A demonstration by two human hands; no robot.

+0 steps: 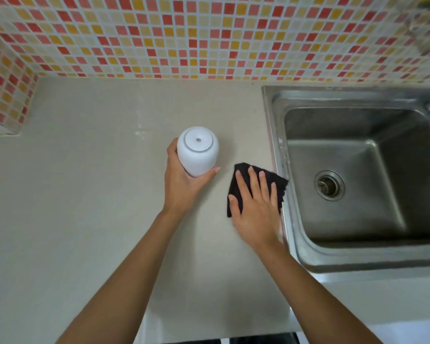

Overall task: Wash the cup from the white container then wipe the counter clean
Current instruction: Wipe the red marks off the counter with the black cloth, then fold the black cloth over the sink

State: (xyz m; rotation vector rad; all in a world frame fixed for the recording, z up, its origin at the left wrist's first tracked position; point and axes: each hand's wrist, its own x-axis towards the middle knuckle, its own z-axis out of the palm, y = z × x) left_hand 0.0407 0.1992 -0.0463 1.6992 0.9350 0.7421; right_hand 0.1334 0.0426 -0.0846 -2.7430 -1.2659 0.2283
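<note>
Head view: left of the sink (278, 115), the upturned cup (198, 151) is gripped by the left hand (184, 187), fingers curled round it. Just beside the sink's rim, a cloth (243, 173) is pressed onto the counter (97, 194) by the right hand (256, 209), fingers straight. Even pressure and overlapping strokes are advised.

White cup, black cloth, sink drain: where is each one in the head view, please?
white cup (199, 162): head view, side wall under the upturned base.
black cloth (281, 190): head view, uncovered right-hand edge.
sink drain (329, 185): head view, centre of the strainer.
</note>
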